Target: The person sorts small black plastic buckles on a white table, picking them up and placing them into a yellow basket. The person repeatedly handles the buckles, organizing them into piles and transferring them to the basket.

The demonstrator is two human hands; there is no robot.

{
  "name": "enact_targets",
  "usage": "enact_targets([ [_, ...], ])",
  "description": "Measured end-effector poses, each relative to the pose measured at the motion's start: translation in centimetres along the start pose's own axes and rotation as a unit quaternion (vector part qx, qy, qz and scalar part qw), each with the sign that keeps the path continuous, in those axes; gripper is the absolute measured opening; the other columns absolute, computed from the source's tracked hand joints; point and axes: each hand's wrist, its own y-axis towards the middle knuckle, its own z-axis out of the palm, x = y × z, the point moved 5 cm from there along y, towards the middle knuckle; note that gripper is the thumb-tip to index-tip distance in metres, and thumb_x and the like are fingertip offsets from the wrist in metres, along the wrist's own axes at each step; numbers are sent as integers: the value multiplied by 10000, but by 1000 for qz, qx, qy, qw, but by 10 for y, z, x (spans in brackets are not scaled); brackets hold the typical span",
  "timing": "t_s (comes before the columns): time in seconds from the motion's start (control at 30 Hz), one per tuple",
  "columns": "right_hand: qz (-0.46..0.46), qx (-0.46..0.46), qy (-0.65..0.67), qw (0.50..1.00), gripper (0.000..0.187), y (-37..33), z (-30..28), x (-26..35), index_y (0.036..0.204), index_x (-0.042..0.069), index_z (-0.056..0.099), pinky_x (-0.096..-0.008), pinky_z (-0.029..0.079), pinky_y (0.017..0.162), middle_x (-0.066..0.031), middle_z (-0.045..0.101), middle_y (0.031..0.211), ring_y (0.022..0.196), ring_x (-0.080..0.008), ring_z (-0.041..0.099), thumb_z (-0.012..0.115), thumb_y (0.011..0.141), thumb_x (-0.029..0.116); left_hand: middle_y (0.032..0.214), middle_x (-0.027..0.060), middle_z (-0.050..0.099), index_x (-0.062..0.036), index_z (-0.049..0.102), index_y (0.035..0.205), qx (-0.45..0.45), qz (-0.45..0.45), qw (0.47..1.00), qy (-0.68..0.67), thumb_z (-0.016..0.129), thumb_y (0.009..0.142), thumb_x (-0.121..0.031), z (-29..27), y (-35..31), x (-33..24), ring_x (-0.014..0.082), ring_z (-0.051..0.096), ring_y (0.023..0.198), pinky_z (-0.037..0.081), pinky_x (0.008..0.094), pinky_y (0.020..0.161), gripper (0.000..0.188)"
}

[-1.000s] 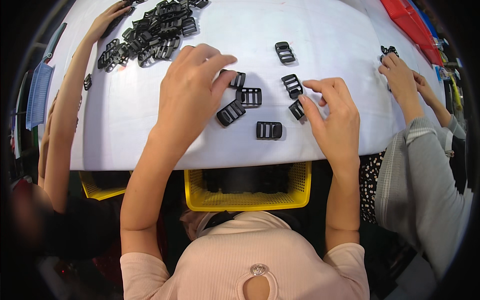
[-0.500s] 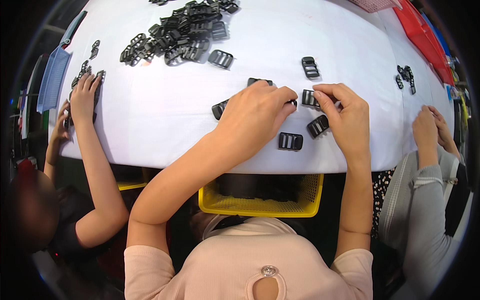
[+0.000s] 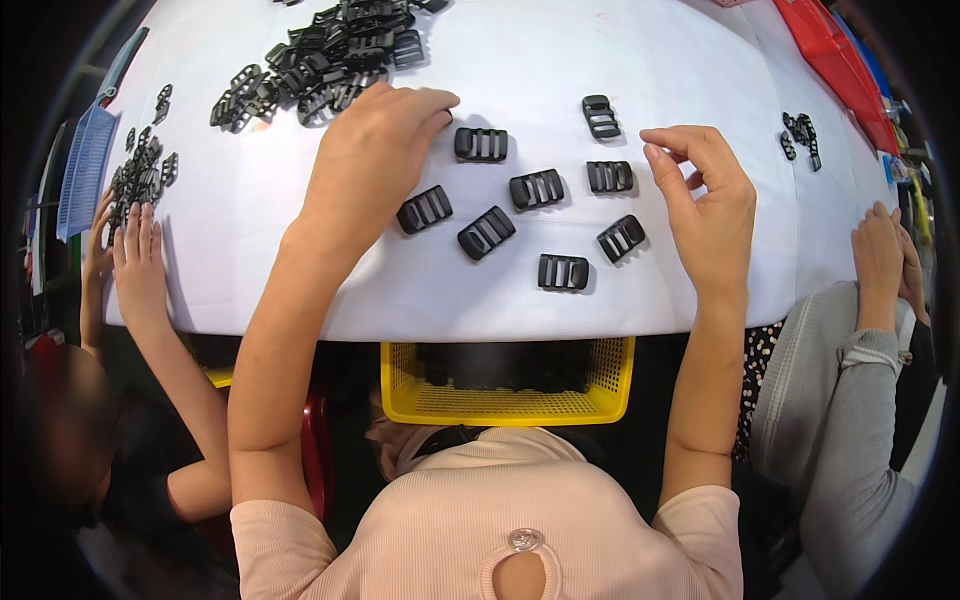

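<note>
Loose black plastic strap buckles, several of them, lie spread on the white cloth between my hands. My left hand is at the near edge of a heap of buckles, its fingers curled down. A dark edge of one buckle shows beside its thumb; the rest is hidden under the fingers. Slightly raised over the cloth, my right hand is empty, thumb and fingers a little apart. The closest piece to it is a slotted buckle, just left of the thumb.
A yellow basket sits below the table's front edge. At left, a person's hand is by another buckle pile. On the right are another person's hands, a few black pieces and a red bin.
My left hand has moved left to the heap, uncovering buckles in the middle. My right hand has come off the buckle it was touching.
</note>
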Motion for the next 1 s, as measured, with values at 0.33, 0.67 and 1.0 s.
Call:
enact_targets([
  [0.33, -54, 42, 41, 997, 269, 6, 16, -21, 1189, 88, 685, -391, 482, 967, -122, 661, 1217, 1152, -284, 609, 621, 932, 128, 926, 70, 702, -30, 738, 1055, -51, -18, 998, 15, 649, 916, -105, 1, 3, 16, 166, 633, 755, 491, 276, 674, 181],
  [0.67, -52, 241, 149, 958, 415, -12, 28, -9, 1384, 110, 569, -476, 177, 1221, -81, 563, 1433, 1434, -299, 394, 560, 986, 226, 1034, 39, 711, -35, 732, 1096, 0, -187, 971, -149, 700, 856, -54, -40, -54, 20, 104, 598, 766, 454, 245, 594, 243],
  [1.0, -130, 237, 22, 963, 603, -19, 41, -3, 1458, 158, 487, -511, 111, 1224, -94, 441, 1534, 1480, -295, 303, 550, 962, 496, 1202, 73, 634, -73, 588, 1361, 88, -193, 966, -147, 810, 719, -52, -50, -93, 17, 194, 570, 966, 477, 295, 809, 680],
])
